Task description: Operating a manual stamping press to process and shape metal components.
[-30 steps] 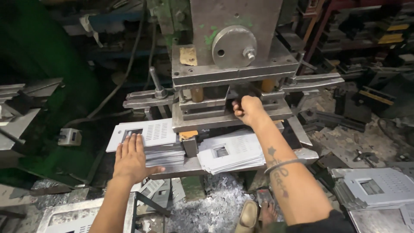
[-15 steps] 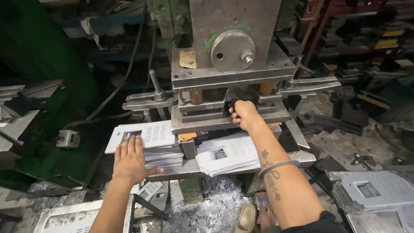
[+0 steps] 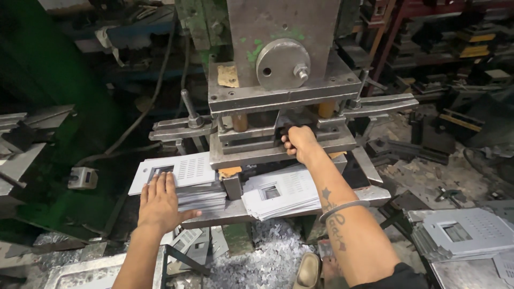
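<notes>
Left hand (image 3: 159, 206) flat on plate stack (image 3: 184, 179) (near edge).

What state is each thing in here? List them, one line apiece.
Left hand: flat, palm down on the left stack.
Right hand: fingers curled, reaching into the press gap.
Left stack of perforated plates: piled neatly on the press table.
Right stack of plates: fanned, overhanging the table edge.
Press die: gap open, ram raised.
Metal scrap: heaped on the floor.
Plates on the far right: stacked loosely.
</notes>
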